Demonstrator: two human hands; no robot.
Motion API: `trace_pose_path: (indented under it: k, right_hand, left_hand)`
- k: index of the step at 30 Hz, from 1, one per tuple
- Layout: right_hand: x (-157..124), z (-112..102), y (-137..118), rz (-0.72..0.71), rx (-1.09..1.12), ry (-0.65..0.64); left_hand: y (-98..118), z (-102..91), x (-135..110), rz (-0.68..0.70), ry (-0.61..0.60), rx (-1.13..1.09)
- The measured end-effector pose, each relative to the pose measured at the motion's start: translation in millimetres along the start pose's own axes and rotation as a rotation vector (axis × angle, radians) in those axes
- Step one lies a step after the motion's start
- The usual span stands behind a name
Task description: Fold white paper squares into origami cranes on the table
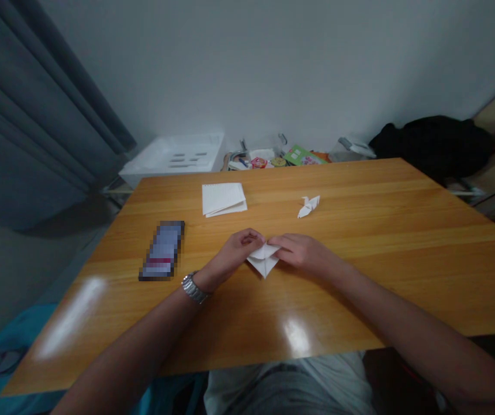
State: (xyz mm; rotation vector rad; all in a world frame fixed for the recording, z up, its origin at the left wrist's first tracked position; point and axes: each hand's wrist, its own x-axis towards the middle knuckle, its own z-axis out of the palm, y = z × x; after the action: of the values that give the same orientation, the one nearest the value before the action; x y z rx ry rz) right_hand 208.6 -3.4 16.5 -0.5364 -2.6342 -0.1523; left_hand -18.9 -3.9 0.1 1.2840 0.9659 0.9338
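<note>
While the left hand (239, 248) pinches the creased, pointed white paper (265, 266), the right hand (302, 251) pinches its opposite side.

At your table (403, 242), the folded paper (265, 267) has your left hand (233, 253) at its left, your right hand (303, 251) at its right, the phone (163, 249) farther left, paper sheets (223, 198) behind-left and a paper bird (310, 207) behind-right.

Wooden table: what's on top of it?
A phone, paper sheets, a paper bird, and a folded paper held by the left hand and right hand. The table surface under them is hidden.
</note>
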Motion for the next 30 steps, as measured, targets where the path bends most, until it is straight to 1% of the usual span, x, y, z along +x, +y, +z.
trace_pose_path:
  k: [2, 5, 8, 10, 13, 14, 16, 19, 20, 22, 25, 27, 30]
  right_hand:
    - [-1, -2, 1, 0.012, 0.018, -0.017]
    - [-3, -5, 2, 0.012, 0.040, -0.021]
    - [-7, -8, 4, 0.032, 0.100, 0.019]
    - [-9, -10, 6, 0.072, 0.191, 0.068]
    - [-10, -11, 9, 0.189, 0.354, 0.199]
    - [-9, -10, 9, 0.253, 0.404, 0.244]
    - [-7, -8, 8, 0.420, 0.516, 0.288]
    - [-3, -1, 4, 0.696, 0.781, 0.258]
    - [-2, 2, 2, 0.747, 0.888, 0.230]
    - [-2, 7, -1, 0.795, 1.026, 0.182]
    - [-2, 12, -3, 0.802, 1.147, 0.129]
    - [-2, 13, -3, 0.797, 1.174, 0.099]
    - [-3, 13, -1, 0.801, 1.151, 0.081]
  left_hand:
    - [1, 0.0, 0, 0.013, 0.015, 0.006]
    - [4, -0.2, 1, 0.039, 0.073, 0.012]
    - [4, -1.6, 2, 0.049, 0.126, 0.000]
    - [4, -2.7, 2, 0.060, 0.153, 0.022]
    - [3, -3.3, 2, 0.085, 0.174, 0.075]
    - [3, -2.9, 2, 0.089, 0.174, 0.087]
    - [4, -1.2, 2, 0.095, 0.172, 0.114]
    - [7, 3.0, 0, 0.119, 0.168, 0.159]
    - [8, 4.6, -1, 0.125, 0.168, 0.169]
    - [9, 7.7, -2, 0.125, 0.165, 0.168]
    - [9, 10.7, -3, 0.121, 0.160, 0.147]
    - [8, 11.4, -3, 0.120, 0.154, 0.145]
    - [5, 11.4, -3, 0.124, 0.144, 0.150]
